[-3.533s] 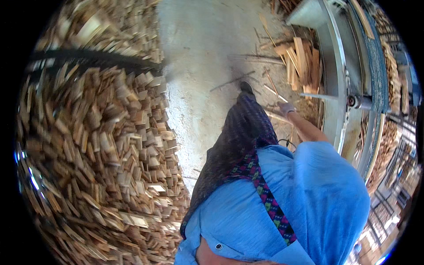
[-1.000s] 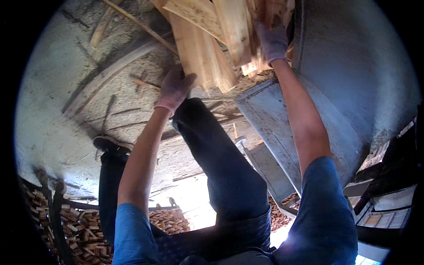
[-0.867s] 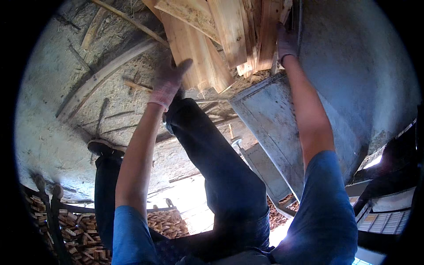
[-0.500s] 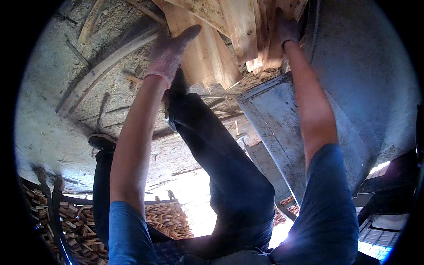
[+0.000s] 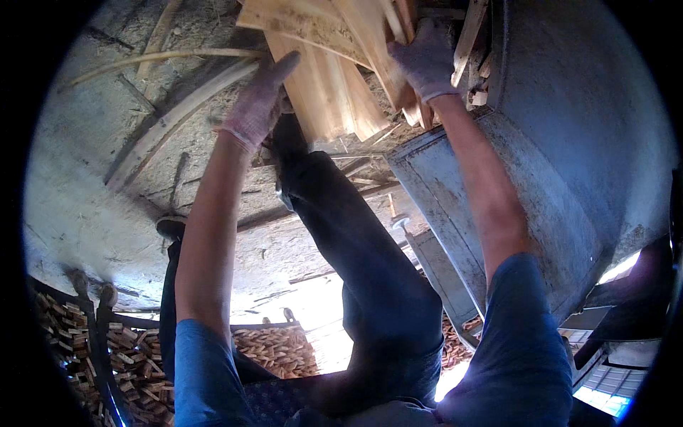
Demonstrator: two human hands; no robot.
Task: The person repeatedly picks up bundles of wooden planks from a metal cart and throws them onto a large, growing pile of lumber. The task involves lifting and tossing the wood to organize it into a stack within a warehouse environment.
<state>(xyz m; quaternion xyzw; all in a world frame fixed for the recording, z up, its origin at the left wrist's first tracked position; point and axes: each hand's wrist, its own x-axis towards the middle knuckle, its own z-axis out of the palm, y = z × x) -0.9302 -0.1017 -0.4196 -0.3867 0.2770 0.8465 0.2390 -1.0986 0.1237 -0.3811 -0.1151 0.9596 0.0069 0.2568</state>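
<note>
Several pale wooden boards (image 5: 324, 96) lie overlapped at the upper middle, with one board (image 5: 306, 28) slanting across the others. My left hand (image 5: 252, 107), in a light knitted glove, is at their left edge. Its thumb is stretched toward the wood and the other fingers are partly blurred. My right hand (image 5: 427, 64), gloved too, lies against the right side of the boards. Its thumb points left over a board's edge and its fingers reach up and away. Neither hand is closed round a board.
A curved wooden strip (image 5: 171, 117) lies on the debris-strewn ground at left. A large grey metal panel (image 5: 569, 128) rises at right, beside a flat metal plate (image 5: 445, 185). Stacked small wood pieces (image 5: 277, 352) stand behind my legs. A thin stick (image 5: 178, 53) lies at upper left.
My right hand has moved left and slightly nearer, and the right-hand boards have shifted left. My left hand has moved slightly nearer. A narrow strip at right has come into view.
</note>
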